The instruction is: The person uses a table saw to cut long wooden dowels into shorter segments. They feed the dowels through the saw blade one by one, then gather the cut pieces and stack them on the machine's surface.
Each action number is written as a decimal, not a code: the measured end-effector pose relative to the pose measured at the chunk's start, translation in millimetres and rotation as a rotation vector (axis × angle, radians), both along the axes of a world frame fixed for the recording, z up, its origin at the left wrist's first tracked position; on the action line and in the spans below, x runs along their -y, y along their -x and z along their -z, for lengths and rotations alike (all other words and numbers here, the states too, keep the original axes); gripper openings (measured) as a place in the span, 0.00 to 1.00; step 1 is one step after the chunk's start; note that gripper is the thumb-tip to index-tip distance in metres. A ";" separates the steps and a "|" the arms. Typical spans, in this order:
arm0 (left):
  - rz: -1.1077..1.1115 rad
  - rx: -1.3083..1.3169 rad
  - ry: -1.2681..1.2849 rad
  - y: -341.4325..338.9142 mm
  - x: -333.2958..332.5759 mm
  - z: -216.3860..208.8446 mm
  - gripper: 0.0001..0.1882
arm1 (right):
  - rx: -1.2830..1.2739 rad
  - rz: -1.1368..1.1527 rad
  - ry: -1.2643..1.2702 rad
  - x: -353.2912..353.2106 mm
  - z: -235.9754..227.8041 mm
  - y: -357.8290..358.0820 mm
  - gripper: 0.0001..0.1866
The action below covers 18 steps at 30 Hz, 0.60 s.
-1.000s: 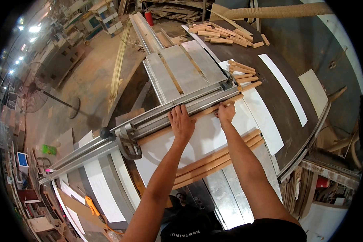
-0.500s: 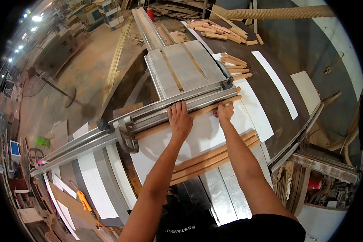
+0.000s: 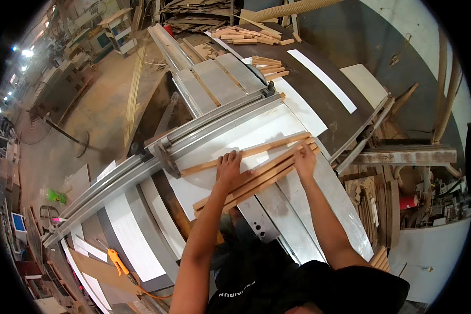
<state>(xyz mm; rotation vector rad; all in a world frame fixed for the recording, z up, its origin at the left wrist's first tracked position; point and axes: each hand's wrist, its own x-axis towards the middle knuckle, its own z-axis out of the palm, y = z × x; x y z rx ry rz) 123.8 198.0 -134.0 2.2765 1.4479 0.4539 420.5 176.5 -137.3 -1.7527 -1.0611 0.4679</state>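
Observation:
A long wooden strip (image 3: 269, 146) lies slanted across the white board (image 3: 204, 184), a gap away from the metal fence (image 3: 214, 128). My left hand (image 3: 230, 170) rests flat with spread fingers at that strip's middle, its thumb reaching toward several similar strips (image 3: 261, 178) lying side by side closer to me. At the right end of these near strips, my right hand (image 3: 304, 159) has its fingers curled over the wood. A metal clamp-like stop (image 3: 166, 159) sits on the fence by the left end of the loose strip.
Beyond the fence is a saw table (image 3: 214, 78) with a round dark blade or guard (image 3: 256, 73). Short cut pieces (image 3: 246, 35) are heaped behind it, with more pieces (image 3: 269, 67) nearby. An orange air gun (image 3: 116, 260) lies at lower left. A standing fan (image 3: 81, 144) is at left.
The single strip has come away from the fence toward me. My right hand has moved from it to the near strips. The whole view has shifted and turned slightly.

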 end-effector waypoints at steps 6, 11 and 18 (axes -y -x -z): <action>0.025 0.001 -0.112 -18.7 53.7 8.4 0.46 | 0.477 -0.024 0.233 245.3 11.9 3.2 0.22; 0.020 -0.109 -0.121 -48.3 92.7 14.0 0.44 | 0.687 0.004 0.399 355.3 -7.5 46.2 0.31; 0.129 -0.116 -0.149 -61.4 136.3 8.6 0.42 | 0.669 0.085 0.383 383.1 19.0 63.0 0.35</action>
